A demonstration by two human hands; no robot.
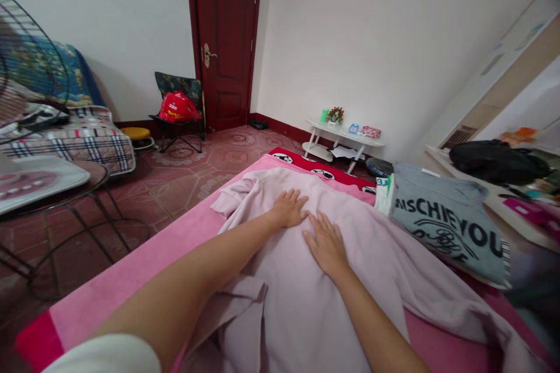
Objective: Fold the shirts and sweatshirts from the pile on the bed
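Squarely mid-sweatshirt [286,309]: left hand [289,208], right hand [326,245]

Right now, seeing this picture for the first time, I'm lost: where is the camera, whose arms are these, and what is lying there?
There is no machine here. A person wears a camera on the head, so this single picture looks forward and down along their own bare arms. The left hand and right hand lie flat, fingers open, side by side on a pale pink sweatshirt spread over a pink bed cover. Neither hand grips anything. To the right lies a grey top with black lettering. Behind are a tiled floor and a dark red door.
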